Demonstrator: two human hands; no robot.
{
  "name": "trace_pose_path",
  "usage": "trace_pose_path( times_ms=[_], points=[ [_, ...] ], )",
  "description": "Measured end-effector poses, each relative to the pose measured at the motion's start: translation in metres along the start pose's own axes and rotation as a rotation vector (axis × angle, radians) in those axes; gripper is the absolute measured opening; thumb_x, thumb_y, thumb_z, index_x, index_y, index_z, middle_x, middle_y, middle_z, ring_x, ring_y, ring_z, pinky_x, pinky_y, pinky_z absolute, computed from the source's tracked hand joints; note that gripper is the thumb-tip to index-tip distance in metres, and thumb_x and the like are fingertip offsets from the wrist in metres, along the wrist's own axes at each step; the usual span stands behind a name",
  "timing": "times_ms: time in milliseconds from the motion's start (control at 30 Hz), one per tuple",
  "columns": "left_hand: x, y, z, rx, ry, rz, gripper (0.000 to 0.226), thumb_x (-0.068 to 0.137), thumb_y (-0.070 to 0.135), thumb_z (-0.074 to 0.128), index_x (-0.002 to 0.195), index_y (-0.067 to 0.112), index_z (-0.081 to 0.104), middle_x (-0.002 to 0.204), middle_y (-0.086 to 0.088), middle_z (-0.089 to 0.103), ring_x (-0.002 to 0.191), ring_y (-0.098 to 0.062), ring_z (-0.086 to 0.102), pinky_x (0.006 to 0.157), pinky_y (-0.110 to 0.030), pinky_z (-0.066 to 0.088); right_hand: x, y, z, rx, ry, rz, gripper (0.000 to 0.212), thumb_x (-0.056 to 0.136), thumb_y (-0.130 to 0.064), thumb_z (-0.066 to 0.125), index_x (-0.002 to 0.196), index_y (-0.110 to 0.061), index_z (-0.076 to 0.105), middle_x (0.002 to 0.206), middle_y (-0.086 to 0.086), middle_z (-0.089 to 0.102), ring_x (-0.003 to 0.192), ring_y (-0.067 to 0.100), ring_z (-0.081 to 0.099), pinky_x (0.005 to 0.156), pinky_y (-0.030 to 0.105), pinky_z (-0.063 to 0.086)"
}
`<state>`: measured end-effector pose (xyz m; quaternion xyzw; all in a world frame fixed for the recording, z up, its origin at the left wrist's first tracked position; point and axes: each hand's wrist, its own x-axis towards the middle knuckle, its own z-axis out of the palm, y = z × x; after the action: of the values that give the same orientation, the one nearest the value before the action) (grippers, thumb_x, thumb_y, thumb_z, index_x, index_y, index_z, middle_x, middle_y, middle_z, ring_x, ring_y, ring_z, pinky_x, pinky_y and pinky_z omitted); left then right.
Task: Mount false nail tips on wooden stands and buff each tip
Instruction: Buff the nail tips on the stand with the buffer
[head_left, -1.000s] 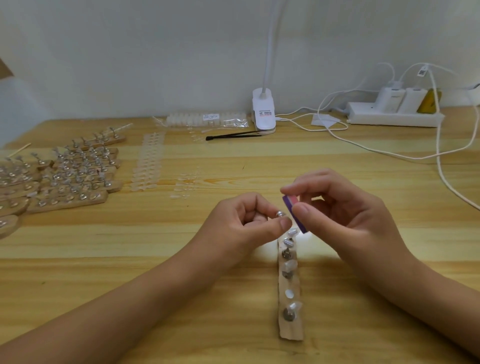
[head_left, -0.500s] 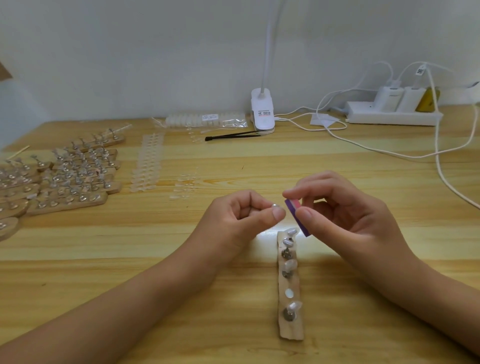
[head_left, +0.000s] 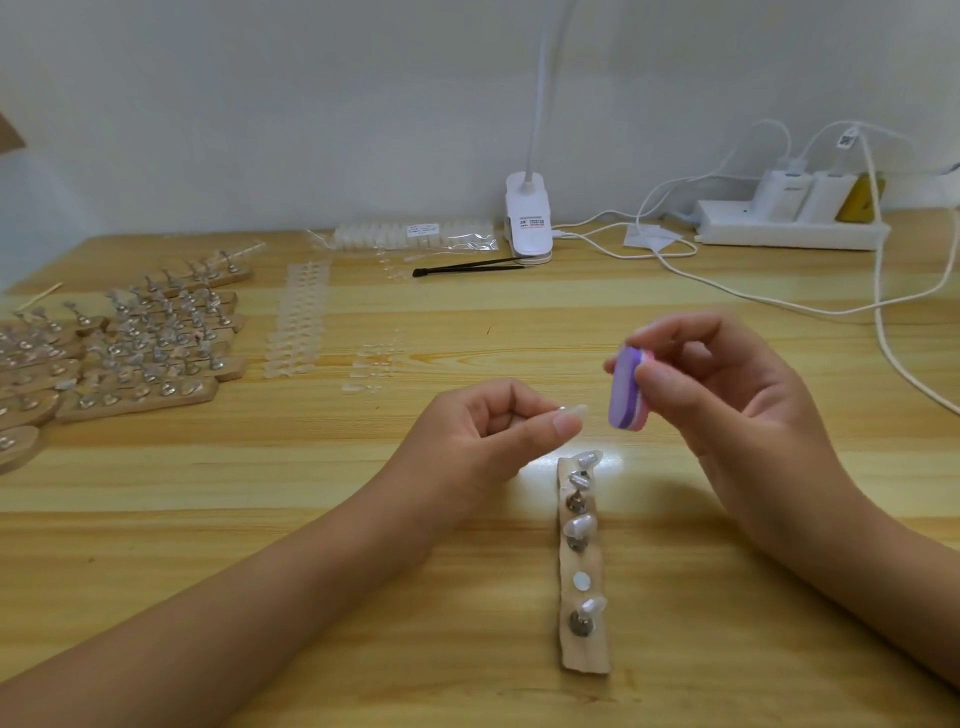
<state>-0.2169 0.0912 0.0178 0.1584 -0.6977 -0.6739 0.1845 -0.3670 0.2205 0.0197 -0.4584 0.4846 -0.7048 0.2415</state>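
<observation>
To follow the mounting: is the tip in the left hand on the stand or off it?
Off. The left hand pinches the tip, apart from the stand.

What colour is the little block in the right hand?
The small buffer block is purple with a pink edge, clearest in the head view.

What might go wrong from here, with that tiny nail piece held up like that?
The left hand merely pinches the nail tip, so a push from the buffer block in the right hand might flick it away. The wooden stand lies between both forearms; a dropped wrist could knock its mounted tips.
</observation>
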Motion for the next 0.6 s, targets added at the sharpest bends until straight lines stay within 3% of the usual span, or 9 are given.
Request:
trace_pose_path(
  times_ms=[133, 300, 367, 500, 600],
  points=[
    [-0.001, 0.001, 0.002, 0.0, -0.006, 0.013, 0.019, 0.075, 0.034, 0.074, 0.077, 0.017, 0.066, 0.057, 0.014, 0.054, 0.05, 0.004, 0.046, 0.053, -0.005, 0.037, -0.004, 0.001, 0.008, -0.071, -0.036, 0.0, 0.019, 0.081, -0.02, 0.076, 0.098, -0.017, 0.066, 0.093, 0.001, 0.072, 0.089, 0.014, 0.067, 0.081, 0.023, 0.054],
    [-0.001, 0.002, 0.001, -0.001, 0.001, 0.003, 0.018, 0.075, 0.031, 0.075, 0.077, 0.015, 0.066, 0.058, 0.009, 0.054, 0.05, 0.002, 0.045, 0.053, -0.007, 0.036, -0.005, -0.003, 0.008, -0.103, -0.062, 0.002, 0.021, 0.079, -0.022, 0.069, 0.098, -0.014, 0.066, 0.091, -0.004, 0.07, 0.087, 0.01, 0.065, 0.076, 0.02, 0.053],
    [-0.002, 0.0, 0.001, 0.02, -0.023, 0.008, 0.017, 0.075, 0.031, 0.074, 0.078, 0.016, 0.066, 0.062, 0.0, 0.051, 0.052, -0.002, 0.042, 0.053, -0.008, 0.036, -0.006, -0.004, 0.011, -0.108, -0.098, 0.001, 0.02, 0.08, -0.02, 0.069, 0.099, -0.014, 0.068, 0.091, -0.002, 0.07, 0.086, 0.009, 0.065, 0.074, 0.018, 0.053],
    [-0.004, -0.001, 0.003, 0.086, -0.118, 0.025, 0.01, 0.075, 0.027, 0.079, 0.077, 0.024, 0.07, 0.06, -0.004, 0.038, 0.053, -0.008, 0.038, 0.057, -0.01, 0.042, 0.0, -0.004, 0.014, -0.103, -0.014, -0.019, 0.022, 0.081, -0.016, 0.064, 0.103, -0.014, 0.069, 0.092, -0.005, 0.072, 0.084, 0.004, 0.065, 0.075, 0.015, 0.051],
    [-0.002, -0.001, 0.001, 0.08, -0.055, 0.01, 0.018, 0.07, 0.043, 0.076, 0.077, 0.028, 0.071, 0.071, -0.01, 0.049, 0.067, -0.018, 0.044, 0.062, -0.012, 0.042, -0.002, -0.004, 0.01, -0.12, -0.042, -0.026, 0.019, 0.084, -0.015, 0.064, 0.102, -0.013, 0.07, 0.091, -0.005, 0.07, 0.081, 0.003, 0.063, 0.072, 0.014, 0.051]
  ],
)
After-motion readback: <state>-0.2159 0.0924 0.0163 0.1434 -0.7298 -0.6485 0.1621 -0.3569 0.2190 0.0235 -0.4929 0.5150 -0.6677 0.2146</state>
